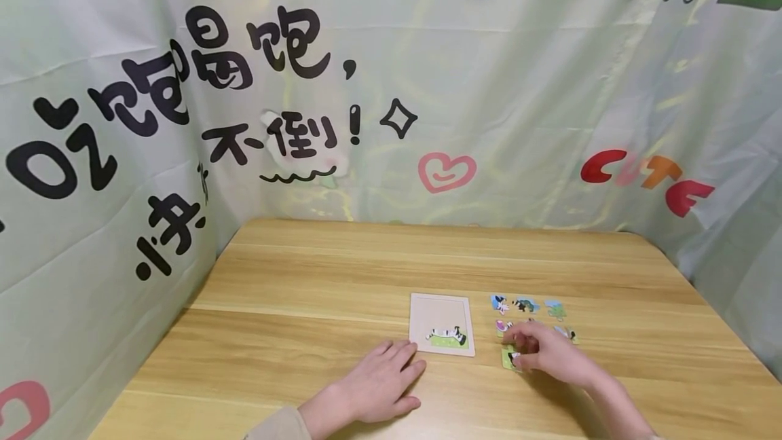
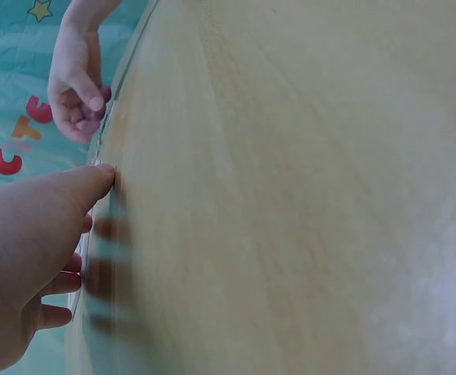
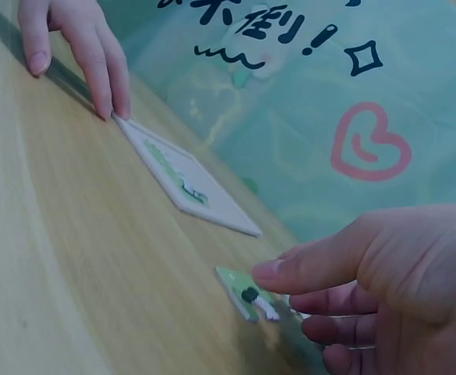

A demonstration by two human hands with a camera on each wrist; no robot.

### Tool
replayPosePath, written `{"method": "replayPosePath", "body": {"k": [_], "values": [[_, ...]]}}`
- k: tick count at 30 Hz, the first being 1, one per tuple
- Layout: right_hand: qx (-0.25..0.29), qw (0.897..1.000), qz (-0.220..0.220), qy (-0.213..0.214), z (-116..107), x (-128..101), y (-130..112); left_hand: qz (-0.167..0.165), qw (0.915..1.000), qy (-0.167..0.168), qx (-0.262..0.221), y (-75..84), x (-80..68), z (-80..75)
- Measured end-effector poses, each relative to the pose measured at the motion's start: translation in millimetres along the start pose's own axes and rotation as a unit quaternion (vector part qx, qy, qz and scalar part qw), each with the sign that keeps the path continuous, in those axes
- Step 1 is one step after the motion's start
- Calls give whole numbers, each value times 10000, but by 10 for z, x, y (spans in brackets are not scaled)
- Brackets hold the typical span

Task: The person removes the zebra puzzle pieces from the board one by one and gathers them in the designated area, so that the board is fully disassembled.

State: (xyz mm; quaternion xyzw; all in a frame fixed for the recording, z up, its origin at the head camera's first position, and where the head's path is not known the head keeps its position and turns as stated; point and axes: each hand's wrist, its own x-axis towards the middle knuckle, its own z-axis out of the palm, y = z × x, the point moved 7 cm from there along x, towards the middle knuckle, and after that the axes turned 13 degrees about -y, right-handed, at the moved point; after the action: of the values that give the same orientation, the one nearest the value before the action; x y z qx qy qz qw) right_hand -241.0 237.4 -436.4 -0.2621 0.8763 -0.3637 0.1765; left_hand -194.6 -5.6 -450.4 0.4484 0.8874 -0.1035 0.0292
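A square, light-coloured puzzle tray (image 1: pixel 436 318) lies on the wooden table. Pieces with a black-and-white animal on green fill part of its lower right. My left hand (image 1: pixel 381 382) rests on the table with fingers spread, fingertips at the tray's lower left corner. To the right of the tray, my right hand (image 1: pixel 552 352) hovers low over loose puzzle pieces, its fingers loosely bent. Its thumb is beside a green piece (image 3: pixel 244 295) that appears to lie on the table; whether they touch is unclear. Some pieces are partly hidden under this hand.
Several loose puzzle pieces lie in rows right of the tray, among them a blue-and-green one (image 1: pixel 525 305) and a green one (image 1: pixel 556 309). The table (image 1: pixel 305 277) meets a printed curtain (image 1: pixel 519 87) at the back and sides.
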Motion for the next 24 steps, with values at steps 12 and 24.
{"method": "replayPosePath", "body": {"k": [12,24], "values": [[-110,9993,24,370,50,392,-303,4,10000,42,-81,5,-3,16],[-158,9993,8,352,367,804,-456,55,9999,133,40,15,-3,-2]]}}
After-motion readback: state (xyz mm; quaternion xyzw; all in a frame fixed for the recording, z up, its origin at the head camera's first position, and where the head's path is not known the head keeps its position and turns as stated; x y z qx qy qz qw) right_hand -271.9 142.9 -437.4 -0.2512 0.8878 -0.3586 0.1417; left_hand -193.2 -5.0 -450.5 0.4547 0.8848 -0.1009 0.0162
